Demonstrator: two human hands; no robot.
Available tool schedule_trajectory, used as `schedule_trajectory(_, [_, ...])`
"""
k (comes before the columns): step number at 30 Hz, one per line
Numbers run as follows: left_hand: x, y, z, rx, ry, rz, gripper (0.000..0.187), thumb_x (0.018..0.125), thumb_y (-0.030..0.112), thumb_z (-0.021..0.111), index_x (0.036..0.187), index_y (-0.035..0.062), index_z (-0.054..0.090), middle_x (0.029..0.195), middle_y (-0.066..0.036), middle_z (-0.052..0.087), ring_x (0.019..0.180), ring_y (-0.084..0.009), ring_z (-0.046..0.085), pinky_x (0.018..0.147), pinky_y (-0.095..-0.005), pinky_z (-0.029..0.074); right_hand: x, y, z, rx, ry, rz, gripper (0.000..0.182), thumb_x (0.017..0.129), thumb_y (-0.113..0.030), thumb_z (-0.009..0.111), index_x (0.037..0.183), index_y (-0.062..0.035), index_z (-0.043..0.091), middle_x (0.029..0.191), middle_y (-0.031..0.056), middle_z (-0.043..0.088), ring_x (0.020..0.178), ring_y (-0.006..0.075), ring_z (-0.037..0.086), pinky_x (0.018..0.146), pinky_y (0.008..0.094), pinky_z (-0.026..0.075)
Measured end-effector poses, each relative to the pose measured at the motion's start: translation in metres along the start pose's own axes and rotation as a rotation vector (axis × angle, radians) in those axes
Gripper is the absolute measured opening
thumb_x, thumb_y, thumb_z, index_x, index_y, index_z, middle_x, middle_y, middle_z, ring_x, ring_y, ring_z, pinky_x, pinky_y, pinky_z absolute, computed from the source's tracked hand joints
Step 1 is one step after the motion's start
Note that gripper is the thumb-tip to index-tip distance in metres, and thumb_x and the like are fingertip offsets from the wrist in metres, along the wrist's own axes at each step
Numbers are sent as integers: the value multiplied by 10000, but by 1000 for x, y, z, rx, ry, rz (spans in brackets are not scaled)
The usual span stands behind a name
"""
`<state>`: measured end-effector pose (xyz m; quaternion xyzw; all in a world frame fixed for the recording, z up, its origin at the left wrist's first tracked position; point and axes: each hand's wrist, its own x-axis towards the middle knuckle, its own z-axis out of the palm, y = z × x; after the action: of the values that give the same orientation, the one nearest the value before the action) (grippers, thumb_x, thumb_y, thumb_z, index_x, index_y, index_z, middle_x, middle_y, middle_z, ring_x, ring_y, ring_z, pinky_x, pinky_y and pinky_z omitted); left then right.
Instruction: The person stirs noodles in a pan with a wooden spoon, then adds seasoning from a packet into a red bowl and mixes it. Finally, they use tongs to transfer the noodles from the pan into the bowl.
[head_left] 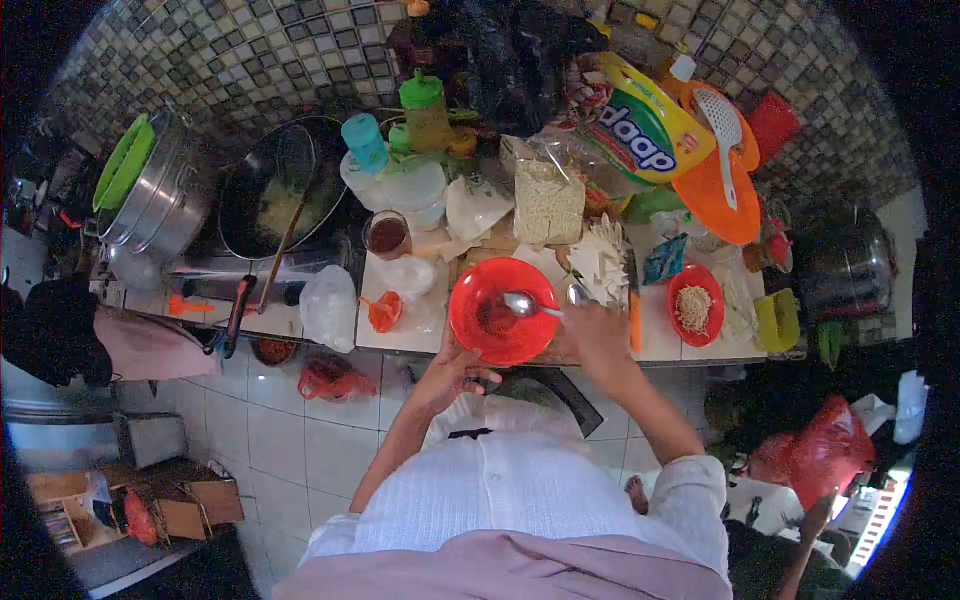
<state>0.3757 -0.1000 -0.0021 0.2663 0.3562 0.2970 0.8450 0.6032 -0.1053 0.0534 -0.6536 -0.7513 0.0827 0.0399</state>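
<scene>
My left hand (447, 377) grips the lower left rim of a red bowl (478, 341), which is tilted a little toward me at the counter's front edge. Inside the bowl lies a small amount of dark reddish stuff. A metal spoon (519, 304) reaches into the bowl, its handle running to my right hand (593, 335), whose fingers are closed round it. A second shiny spoon-like piece (578, 294) shows just above my right fingers. Behind the bowl are a bag of pale noodles (547, 206) and white cut pieces (600, 262).
On the left are a wok (232, 222) with a ladle and a steel pot (166, 205). A glass of dark liquid (388, 235) stands behind a white bag (328, 308). To the right is a red dish of pale bits (695, 308). Another person's hand (817, 515) shows lower right.
</scene>
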Motion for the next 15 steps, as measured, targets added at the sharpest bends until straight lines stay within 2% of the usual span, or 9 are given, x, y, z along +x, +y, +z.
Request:
schedule_trajectory(2, [-1,1,1,11,1,5,699,834,125,476,1312,297,-5,1103,-141,474,718,-219,603,487,-255,497,-13,-6,-13,7,29,-11,122,722,-106,503,800,-17,532,643,156,547,671,325,571,570,444,453])
schedule_trajectory(4, [-1,0,1,24,-1,7,695,836,129,474,1312,297,-5,1095,-140,479,719,-214,603,488,-250,499,-22,-16,-20,-44,69,-143,115,734,-95,468,811,-28,523,683,162,551,668,334,565,575,447,441])
schedule_trajectory(5, [-1,0,1,32,-3,11,693,840,137,471,1314,292,-10,1091,-136,483,725,-210,602,492,-252,497,-17,-19,-17,-43,69,-143,115,734,-95,468,811,-28,523,683,162,551,668,334,565,575,447,441])
schedule_trajectory(7, [-1,-2,1,40,-3,13,691,845,145,469,1316,286,-15,1087,-132,487,731,-205,601,496,-253,496,-5,-23,-6,12,-37,-2,123,755,-113,447,819,-37,519,731,165,549,656,332,556,573,441,436])
schedule_trajectory(8, [-2,-1,1,67,-17,16,686,854,175,459,1313,300,-35,1104,-117,481,734,-201,603,497,-251,482,-6,-20,-2,14,-37,-4,123,755,-113,447,819,-37,519,731,165,549,656,332,556,573,441,436])
schedule_trajectory(10, [-4,4,2,95,-24,25,682,864,205,449,1310,315,-55,1121,-102,476,737,-197,606,499,-250,468,-9,-10,3,42,100,-28,137,771,-134,438,825,-45,527,797,174,554,696,334,565,584,443,440])
schedule_trajectory(13, [-16,16,13,212,49,-16,688,867,250,448,1311,300,-76,1075,-99,512,760,-200,601,509,-262,462,-8,-3,-3,-23,-1,-16,188,774,-189,463,875,-46,530,782,162,553,742,333,562,632,441,444])
schedule_trajectory(15, [-33,23,18,288,173,-49,619,872,260,439,1316,215,11,998,-93,556,764,-189,598,531,-267,461,-6,-2,-5,2,-63,64,212,772,-214,480,900,-52,528,777,156,555,754,329,556,652,442,438])
